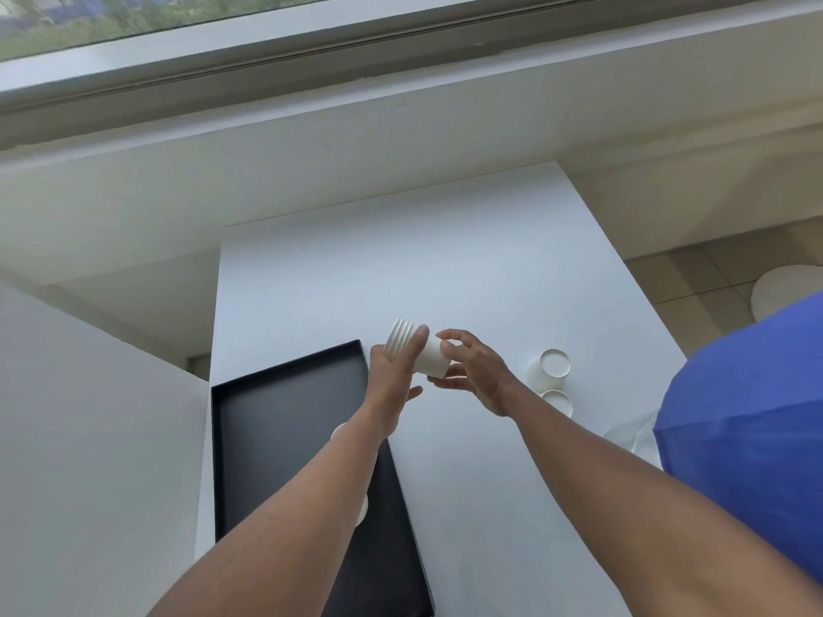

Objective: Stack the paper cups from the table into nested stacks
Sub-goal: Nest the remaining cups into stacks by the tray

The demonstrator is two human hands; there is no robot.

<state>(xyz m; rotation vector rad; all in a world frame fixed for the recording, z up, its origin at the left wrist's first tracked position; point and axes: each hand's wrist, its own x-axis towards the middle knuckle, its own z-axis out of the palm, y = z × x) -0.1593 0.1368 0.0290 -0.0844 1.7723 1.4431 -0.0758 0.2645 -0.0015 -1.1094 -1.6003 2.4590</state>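
1. A nested stack of white paper cups point(416, 349) was held on its side in the air above the white bench point(445, 269), just past the far right corner of a black tray point(276, 394). Its several rims fanned out toward the far left, and its closed base pointed toward the right.
2. The left hand point(392, 376) gripped the stack near the rims, its fingers point(418, 338) curled over the top of the cups and its thumb stretched out below.
3. The right hand point(472, 371) held the base end of the stack, fingers spread and lightly curved around it, fingertips touching the cup wall.
4. Right of the tray, beyond the right hand, two more cups point(550, 369) stood upright on the bench with their mouths open, one just nearer the person than the other.
5. The tray lay flat on the bench under the left forearm. Two small white shapes point(339, 431) showed at the edges of that forearm over the tray; what they were could not be told.
6. Far right of the tray, a blue garment point(748, 429) filled the edge of the view, with a white round stool point(784, 291) on the tiled floor beyond it.
7. Beyond the bench ran a white sill and a window point(178, 20).
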